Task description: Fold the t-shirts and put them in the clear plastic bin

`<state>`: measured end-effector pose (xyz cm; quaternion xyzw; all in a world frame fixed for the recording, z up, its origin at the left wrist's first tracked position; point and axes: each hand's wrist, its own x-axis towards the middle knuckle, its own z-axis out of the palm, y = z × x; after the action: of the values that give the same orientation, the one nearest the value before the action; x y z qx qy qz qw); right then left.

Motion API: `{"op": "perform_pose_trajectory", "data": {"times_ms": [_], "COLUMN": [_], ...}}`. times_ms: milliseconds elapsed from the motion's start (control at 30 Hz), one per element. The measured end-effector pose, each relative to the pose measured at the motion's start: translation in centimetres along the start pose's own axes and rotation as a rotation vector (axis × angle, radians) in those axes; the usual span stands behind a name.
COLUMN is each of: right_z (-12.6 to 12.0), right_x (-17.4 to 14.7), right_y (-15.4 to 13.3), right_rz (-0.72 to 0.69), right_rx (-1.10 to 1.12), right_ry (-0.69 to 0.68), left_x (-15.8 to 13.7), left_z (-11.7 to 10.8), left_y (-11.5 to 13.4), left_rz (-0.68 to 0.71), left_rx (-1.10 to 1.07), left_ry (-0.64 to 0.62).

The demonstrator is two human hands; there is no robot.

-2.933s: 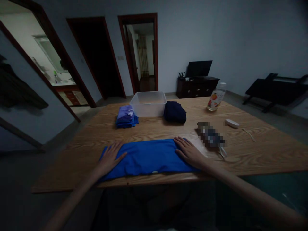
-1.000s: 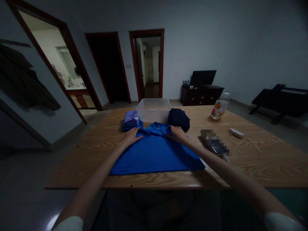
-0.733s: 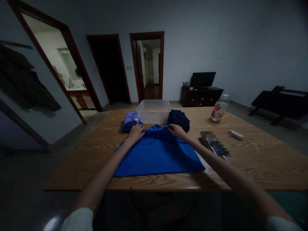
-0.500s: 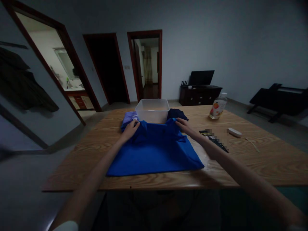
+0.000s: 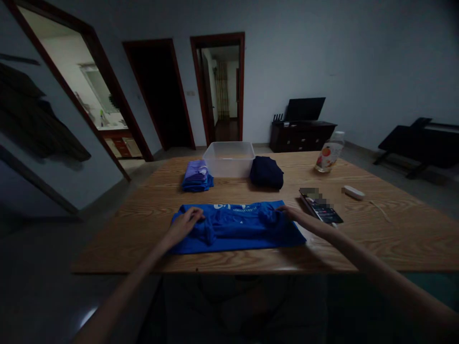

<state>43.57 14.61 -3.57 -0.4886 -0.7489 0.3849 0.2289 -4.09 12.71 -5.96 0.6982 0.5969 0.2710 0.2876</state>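
A blue T-shirt (image 5: pixel 240 236) lies folded over on itself near the table's front edge, with pale lettering along its far side. My left hand (image 5: pixel 188 222) is closed on its left part, fingers bent around bunched cloth. At the right, my right hand (image 5: pixel 292 213) pinches the fabric by the far corner. Beyond the shirt, a stack of folded purple and blue clothes (image 5: pixel 196 176) sits to the left and a dark navy folded garment (image 5: pixel 266 173) to the right. A clear plastic bin (image 5: pixel 229 160) stands between them.
On the right of the wooden table (image 5: pixel 118 239) are a phone (image 5: pixel 322 210), a small white case (image 5: pixel 354 192), a pale strap (image 5: pixel 380 210) and a bottle of drink (image 5: pixel 329 154). A dark cabinet with a television (image 5: pixel 304 110) stands by the wall.
Both hands have drawn the shirt's far edge towards me, folding it over. The lettering now shows, and the clothes stack and navy garment are no longer partly covered.
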Motion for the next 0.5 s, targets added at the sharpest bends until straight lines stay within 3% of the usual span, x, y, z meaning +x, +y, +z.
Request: {"op": "perform_pose_trajectory", "data": {"times_ms": [100, 200, 267, 333, 500], "right_z": [1.4, 3.3, 4.2, 4.4, 2.2], "right_x": [1.0, 1.9, 2.3, 2.5, 2.0], "right_y": [-1.4, -2.9, -3.4, -3.3, -2.7], "right_rz": [0.022, -0.058, -0.127, -0.173, -0.225], "right_rx": [-0.181, -0.541, -0.714, -0.75, -0.446], "right_ry": [-0.026, -0.049, -0.063, -0.036, 0.163], "left_x": [-0.5, 0.3, 1.3, 2.1, 1.5], "left_z": [1.8, 3.3, 3.5, 2.8, -0.8], "left_y": [2.7, 4.6, 4.5, 3.6, 2.1], "left_rz": [0.04, 0.113, 0.099, 0.099, 0.125], "left_rx": [0.318, 0.516, 0.459, 0.318, 0.017], "left_ry": [0.032, 0.028, -0.011, -0.03, 0.023]}}
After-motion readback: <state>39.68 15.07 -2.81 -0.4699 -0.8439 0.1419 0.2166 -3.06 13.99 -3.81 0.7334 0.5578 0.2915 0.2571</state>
